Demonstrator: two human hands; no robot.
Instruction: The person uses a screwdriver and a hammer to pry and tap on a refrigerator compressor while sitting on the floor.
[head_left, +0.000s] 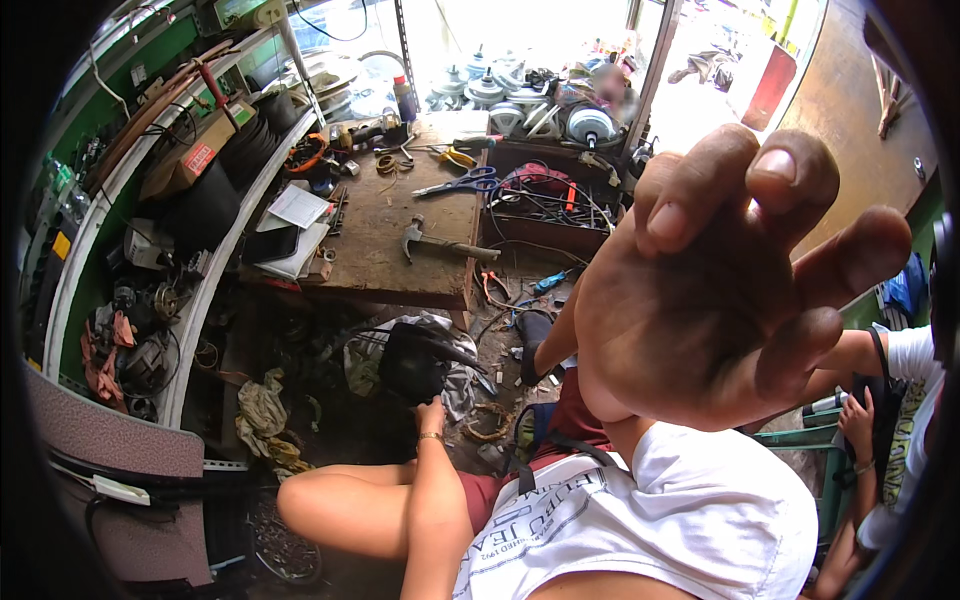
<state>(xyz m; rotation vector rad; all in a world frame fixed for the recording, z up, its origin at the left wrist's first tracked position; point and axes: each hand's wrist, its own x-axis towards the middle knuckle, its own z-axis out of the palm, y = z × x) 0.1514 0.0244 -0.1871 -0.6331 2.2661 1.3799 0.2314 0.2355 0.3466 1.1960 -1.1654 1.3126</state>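
Note:
My right hand (700,290) is raised close to the camera, palm showing, with its fingers apart and partly curled; nothing is in it. Lower down, my left hand (430,414) is closed at the near end of a black rounded housing (408,362), whose exact kind I cannot make out. Grey-white cloth (462,385) lies beneath and beside that housing. Ahead is a low wooden bench (375,225) bearing a claw hammer (440,243) and blue-handled scissors (462,182).
A tool box (550,245) with cords and tools adjoins the bench. Orange-handled pliers (494,290) lie on the littered floor. Loaded shelves (215,270) line the left; fan motors (490,88) stand at the back. At right, another person's hand (857,420) shows.

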